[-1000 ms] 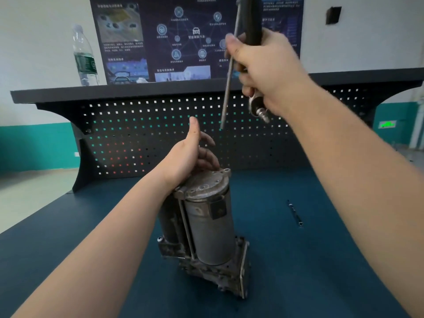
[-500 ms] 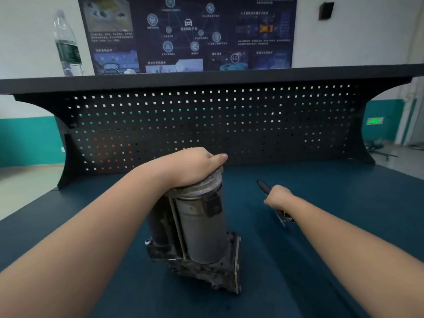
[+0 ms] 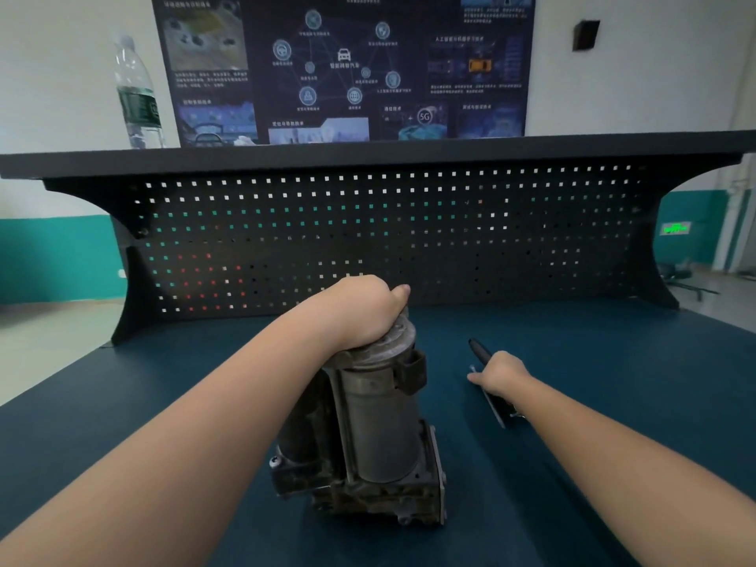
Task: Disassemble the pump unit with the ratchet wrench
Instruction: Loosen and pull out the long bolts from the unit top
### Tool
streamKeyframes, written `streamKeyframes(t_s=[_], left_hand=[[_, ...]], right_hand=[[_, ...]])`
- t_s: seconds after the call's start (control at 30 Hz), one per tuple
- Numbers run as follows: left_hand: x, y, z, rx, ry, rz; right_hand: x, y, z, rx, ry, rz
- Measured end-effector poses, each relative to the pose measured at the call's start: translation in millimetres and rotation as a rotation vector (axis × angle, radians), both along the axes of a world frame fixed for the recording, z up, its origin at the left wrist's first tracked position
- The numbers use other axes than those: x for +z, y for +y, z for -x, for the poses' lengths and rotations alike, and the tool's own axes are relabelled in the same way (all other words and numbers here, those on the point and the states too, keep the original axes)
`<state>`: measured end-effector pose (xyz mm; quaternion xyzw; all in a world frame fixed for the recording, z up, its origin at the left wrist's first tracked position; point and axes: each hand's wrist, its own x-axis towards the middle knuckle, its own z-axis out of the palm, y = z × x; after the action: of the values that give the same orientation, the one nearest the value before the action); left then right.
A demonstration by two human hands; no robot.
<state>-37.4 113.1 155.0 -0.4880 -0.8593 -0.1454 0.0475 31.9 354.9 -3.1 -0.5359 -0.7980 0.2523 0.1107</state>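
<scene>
A second ago the right hand point(image 3: 500, 373) was raised high with the ratchet wrench point(image 3: 487, 378) and a long thin rod in its grip; now it is down on the blue table point(image 3: 613, 362), resting over the wrench, which lies flat on the mat to the right of the pump unit point(image 3: 380, 427). The left hand point(image 3: 360, 317), then only touching the back of the pump's cap with loose fingers, has since settled squarely on top of it. Its fingers curl over the far edge of the grey metal cap and the thumb lies along the rim, so the pump is held upright, leaning slightly to the right, on its rusty base near the middle of the table. The right hand's fingers are curled around the wrench's dark handle (whether they actually grip it or merely lie on it cannot be told), with the black handle tip showing beyond the knuckles. A water bottle point(image 3: 137, 96) stands on the shelf point(image 3: 409, 151) above the pegboard point(image 3: 409, 231).
</scene>
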Motion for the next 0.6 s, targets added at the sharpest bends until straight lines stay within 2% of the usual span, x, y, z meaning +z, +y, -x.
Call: streamKeyframes(t_s=[0.07,0.13,0.2,0.27,0.33,0.4,0.47,0.6], left_hand=[[1,-2,-1,-0.010,0.024,0.007],[1,2,-1,0.010,-0.016,-0.031],[3,0,-3,0.032,-0.067,-0.106],[3,5,-3,0.068,-0.013,-0.049],[3,10,-6,0.118,0.072,0.066],[5,13,-11,0.216,0.074,0.144],[3,11,-11,0.220,0.075,0.122],[4,5,-23,0.159,-0.059,-0.004]], right_hand=[[19,-17,-5,-0.019,0.201,-0.011],[45,-46,-14,0.046,0.533,0.023],[69,-92,-30,0.210,0.881,0.179],[83,-140,-50,0.417,1.106,0.318],[88,-179,-68,0.569,1.128,0.298],[86,-196,-75,0.571,1.053,0.138],[82,-197,-76,0.466,1.026,0.069],[77,-194,-70,0.374,1.086,0.158]])
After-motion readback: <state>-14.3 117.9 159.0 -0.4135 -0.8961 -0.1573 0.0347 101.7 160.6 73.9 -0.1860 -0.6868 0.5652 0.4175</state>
